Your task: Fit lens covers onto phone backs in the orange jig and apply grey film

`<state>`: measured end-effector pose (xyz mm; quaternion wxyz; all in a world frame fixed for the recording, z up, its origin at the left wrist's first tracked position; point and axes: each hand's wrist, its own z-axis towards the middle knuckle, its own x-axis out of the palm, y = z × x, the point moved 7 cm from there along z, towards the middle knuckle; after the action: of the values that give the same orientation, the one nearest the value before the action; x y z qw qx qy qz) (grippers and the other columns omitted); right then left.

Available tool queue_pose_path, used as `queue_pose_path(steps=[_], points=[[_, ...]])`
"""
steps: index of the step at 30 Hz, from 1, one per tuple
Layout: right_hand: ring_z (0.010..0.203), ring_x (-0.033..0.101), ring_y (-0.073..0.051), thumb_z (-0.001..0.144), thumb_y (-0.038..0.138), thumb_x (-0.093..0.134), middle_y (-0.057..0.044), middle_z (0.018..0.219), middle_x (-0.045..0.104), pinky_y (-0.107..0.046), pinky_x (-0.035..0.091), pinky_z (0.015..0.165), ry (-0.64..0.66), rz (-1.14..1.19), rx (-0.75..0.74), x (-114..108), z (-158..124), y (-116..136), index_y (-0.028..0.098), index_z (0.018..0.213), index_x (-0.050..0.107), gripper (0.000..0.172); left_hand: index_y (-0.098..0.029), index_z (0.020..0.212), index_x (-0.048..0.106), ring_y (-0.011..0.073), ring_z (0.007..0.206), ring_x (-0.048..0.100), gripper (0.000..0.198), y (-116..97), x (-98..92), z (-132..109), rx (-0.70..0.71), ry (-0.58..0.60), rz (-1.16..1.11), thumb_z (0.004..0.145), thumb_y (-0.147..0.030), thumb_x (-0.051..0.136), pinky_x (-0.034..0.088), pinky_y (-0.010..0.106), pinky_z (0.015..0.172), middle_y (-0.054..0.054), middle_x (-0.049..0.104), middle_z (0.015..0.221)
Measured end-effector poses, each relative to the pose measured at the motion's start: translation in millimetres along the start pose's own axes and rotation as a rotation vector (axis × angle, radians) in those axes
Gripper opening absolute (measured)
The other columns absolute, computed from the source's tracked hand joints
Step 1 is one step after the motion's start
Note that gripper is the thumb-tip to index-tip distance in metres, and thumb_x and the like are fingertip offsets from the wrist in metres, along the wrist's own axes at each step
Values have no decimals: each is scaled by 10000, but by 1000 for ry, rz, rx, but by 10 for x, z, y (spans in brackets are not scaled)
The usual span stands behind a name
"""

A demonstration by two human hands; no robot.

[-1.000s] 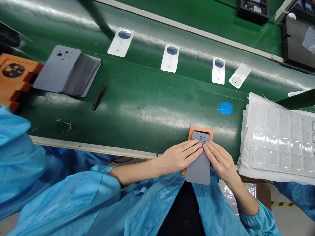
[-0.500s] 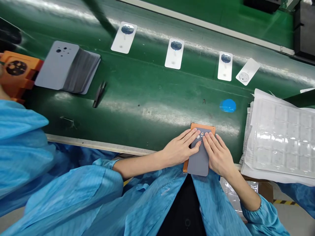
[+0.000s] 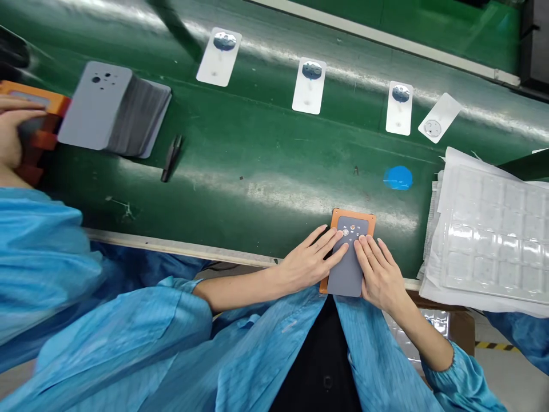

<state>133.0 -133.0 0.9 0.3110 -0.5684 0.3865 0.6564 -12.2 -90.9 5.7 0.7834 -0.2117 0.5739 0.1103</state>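
A grey phone back panel (image 3: 345, 276) with small camera holes lies in an orange fixture (image 3: 353, 213) at the table's front edge. My left hand (image 3: 306, 260) rests on the panel's left side, fingers stretched out and their tips just beside the holes. From the other side, my right hand (image 3: 381, 272) lies with extended fingers on the panel's right edge. Both hands press flat rather than wrap around it. The panel's lower end reaches past the table edge toward my blue smock.
At left stand a stack of grey panels (image 3: 96, 109) and black tweezers (image 3: 172, 159). A co-worker's hand (image 3: 11, 134) is over another orange fixture (image 3: 54, 103). White cards (image 3: 309, 94) line the back; a blue disc (image 3: 398, 178) and clear plastic trays (image 3: 493, 229) are at right.
My fingertips have drawn slightly back from the camera holes, so more of the panel's top shows. At left, the co-worker's hand has moved in over the other orange fixture.
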Motion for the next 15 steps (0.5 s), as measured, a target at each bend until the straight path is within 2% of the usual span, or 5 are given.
queue_pose_path(steps=[5,8,10,13,15], points=[[1493,364,-370,832,124,460,-227,1586,395,-583,378,1210,-27,-2,-31,39,14,-21,5,1595,233,805,-15,1343,555,358,1338,562,417,-22,29,66,77,-48,15,935,-96,536,431,532,1166,296,599,1361],[1460,425,-357,863,113,445,-216,1553,452,-561,423,1186,-101,13,-33,26,17,-64,40,1568,336,718,-26,1370,545,373,1373,528,468,73,28,32,80,7,-44,920,-142,602,407,537,1178,300,557,1415],[1408,506,-323,904,87,435,-175,1491,545,-523,473,1157,-184,83,-34,-44,23,-95,120,1526,448,622,-86,1416,526,371,1433,461,553,193,-15,13,68,55,-178,903,-226,677,378,544,1198,254,524,1477],[1295,623,-287,967,103,480,-104,1373,664,-484,548,1091,-374,381,52,-239,58,-207,235,1389,619,464,-170,1503,442,333,1487,391,686,441,-176,85,-82,-14,-459,896,-324,722,381,516,1206,179,486,1539],[1152,711,-285,992,168,517,-90,1260,730,-491,612,992,-566,709,220,-338,82,-373,251,1295,684,356,-176,1489,452,293,1391,527,683,609,-306,181,-296,-192,-675,891,-345,734,459,458,1155,159,581,1453]])
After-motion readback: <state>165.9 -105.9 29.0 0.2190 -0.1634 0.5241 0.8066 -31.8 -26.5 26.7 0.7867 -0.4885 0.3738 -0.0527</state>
